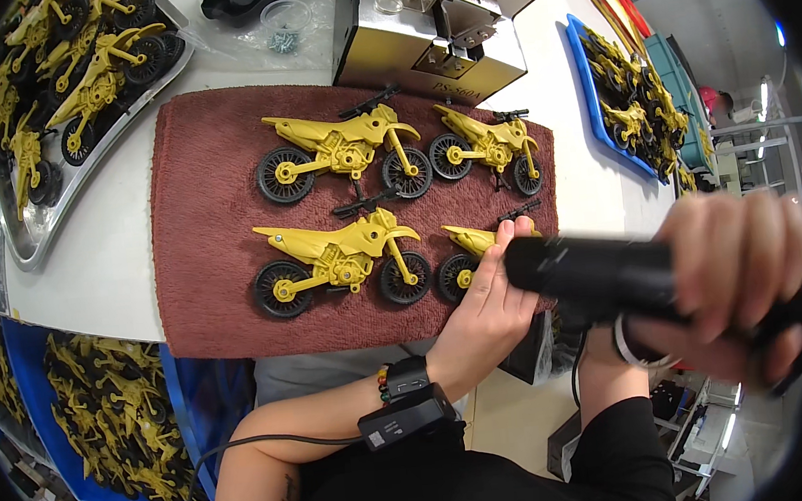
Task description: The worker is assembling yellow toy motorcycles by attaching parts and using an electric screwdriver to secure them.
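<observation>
Several yellow toy motorbikes lie on a brown towel (202,268). My left hand (487,305) presses on the near right motorbike (463,250) and holds it against the towel. My right hand (728,279) grips a black electric screwdriver (594,272), held level, its front end just above the left hand's fingers. Another bike (339,256) lies to the left of the held one, and two more (340,151) (487,147) lie in the far row.
A metal tray (28,235) heaped with yellow bikes stands at the far left. A blue tray (599,109) of bikes is at the right. A metal box machine (434,33) stands behind the towel. A blue bin (21,379) of bikes sits below the table's edge.
</observation>
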{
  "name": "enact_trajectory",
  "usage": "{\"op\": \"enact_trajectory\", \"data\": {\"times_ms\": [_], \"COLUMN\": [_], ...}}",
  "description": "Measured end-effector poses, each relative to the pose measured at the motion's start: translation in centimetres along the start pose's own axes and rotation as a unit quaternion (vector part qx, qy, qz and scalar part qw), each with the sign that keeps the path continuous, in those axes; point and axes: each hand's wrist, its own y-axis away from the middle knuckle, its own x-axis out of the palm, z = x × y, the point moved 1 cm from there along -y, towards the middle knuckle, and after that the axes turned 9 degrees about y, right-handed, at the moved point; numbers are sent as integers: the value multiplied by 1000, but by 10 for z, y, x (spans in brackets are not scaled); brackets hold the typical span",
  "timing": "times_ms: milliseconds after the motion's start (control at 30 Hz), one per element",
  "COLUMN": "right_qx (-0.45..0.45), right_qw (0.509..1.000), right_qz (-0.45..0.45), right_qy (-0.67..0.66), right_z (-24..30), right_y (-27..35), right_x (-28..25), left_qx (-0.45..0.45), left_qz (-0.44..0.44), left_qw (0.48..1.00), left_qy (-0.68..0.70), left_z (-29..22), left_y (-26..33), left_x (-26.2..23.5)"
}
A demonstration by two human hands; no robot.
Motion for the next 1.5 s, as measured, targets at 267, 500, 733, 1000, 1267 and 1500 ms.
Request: {"op": "enact_trajectory", "data": {"times_ms": [267, 500, 733, 1000, 1267, 1500], "right_qx": [23, -180, -163, -128, -139, 64], "right_qw": [998, 973, 975, 981, 984, 994], "right_qz": [29, -126, -93, -60, -10, 85], "right_qy": [57, 74, 122, 131, 115, 16], "right_z": [5, -69, -66, -51, -39, -3], "right_y": [-109, -109, -103, -111, -100, -31], "right_x": [-53, -19, -3, -17, -20, -21], "left_qx": [-7, -13, -16, -12, -8, 7], "left_qz": [-38, -39, -37, -44, -45, -55], "left_qw": [997, 998, 998, 998, 998, 995], "left_qy": [60, 51, 43, 43, 51, 78], "left_z": [-2, 1, 4, 0, -1, -1], "left_y": [-2, 0, 1, -2, -3, 4], "left_x": [-6, -4, -3, -3, -6, 5]}}
